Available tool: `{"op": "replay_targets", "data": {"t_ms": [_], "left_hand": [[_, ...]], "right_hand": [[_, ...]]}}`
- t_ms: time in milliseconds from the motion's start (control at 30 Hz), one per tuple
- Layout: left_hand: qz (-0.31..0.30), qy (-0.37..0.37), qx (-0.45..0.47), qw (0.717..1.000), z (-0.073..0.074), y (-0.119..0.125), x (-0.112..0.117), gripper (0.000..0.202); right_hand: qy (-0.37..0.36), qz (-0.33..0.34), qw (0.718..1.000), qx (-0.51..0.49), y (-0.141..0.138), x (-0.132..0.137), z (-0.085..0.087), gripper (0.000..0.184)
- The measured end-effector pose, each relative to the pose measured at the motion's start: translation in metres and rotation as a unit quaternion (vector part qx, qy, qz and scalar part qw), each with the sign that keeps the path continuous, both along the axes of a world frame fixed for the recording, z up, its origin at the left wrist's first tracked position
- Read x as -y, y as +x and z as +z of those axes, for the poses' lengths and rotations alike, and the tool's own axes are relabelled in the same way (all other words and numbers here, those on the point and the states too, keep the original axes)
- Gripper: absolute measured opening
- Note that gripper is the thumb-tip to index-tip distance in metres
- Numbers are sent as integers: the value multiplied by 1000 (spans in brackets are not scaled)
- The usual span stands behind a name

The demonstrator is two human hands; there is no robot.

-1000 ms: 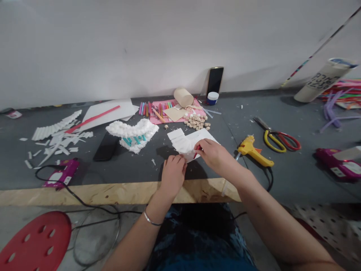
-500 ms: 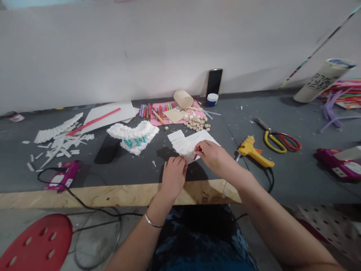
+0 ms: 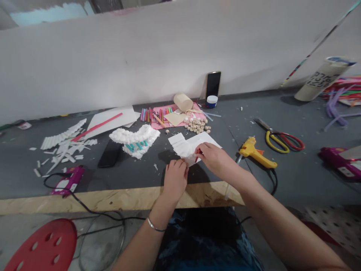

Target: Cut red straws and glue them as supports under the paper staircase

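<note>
My right hand [image 3: 210, 156] pinches a short red stick [image 3: 198, 152], held like a pen over a white paper [image 3: 203, 139]; whether it is a crayon or a pen cannot be made out. On that paper lies a row of white folded strips [image 3: 178, 144]. With bent fingers, my left hand [image 3: 176, 174] grips the near left corner of the paper. To the left stands a fluffy white piece [image 3: 138, 137] with turquoise sticks across it. Several beige pebble-like pieces [image 3: 197, 126] lie just behind the paper.
To the right are a yellow glue gun [image 3: 255, 152] and scissors [image 3: 278, 137]. Crayons [image 3: 160, 114] lie on pink paper behind. At left are a black phone [image 3: 109, 154], white scraps [image 3: 66, 148] and a purple box [image 3: 69, 180] with a cord. Another phone [image 3: 213, 84] leans on the wall.
The view has shifted slightly, so everything sits a little lower in the picture. Both hands stay at the paper, and the red stick remains in my right hand.
</note>
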State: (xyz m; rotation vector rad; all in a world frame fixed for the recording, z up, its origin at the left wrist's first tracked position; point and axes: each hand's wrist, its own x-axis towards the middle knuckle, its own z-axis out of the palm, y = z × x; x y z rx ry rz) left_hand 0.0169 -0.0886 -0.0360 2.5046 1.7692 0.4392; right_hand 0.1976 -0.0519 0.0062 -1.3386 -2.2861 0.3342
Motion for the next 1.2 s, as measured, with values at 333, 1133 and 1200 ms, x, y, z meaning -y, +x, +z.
{"op": "replay_targets", "data": {"t_ms": [333, 1133, 1200], "left_hand": [[-3, 22, -1, 1000, -1, 0, 0, 7], [39, 40, 81, 995, 1, -2, 3, 11], [35, 46, 73, 996, 0, -1, 5, 12]], "right_hand": [[-5, 5, 1000, -3, 1, 0, 0, 11], [-38, -11, 999, -19, 3, -4, -3, 8], [-39, -17, 999, -21, 3, -5, -5, 7]]}}
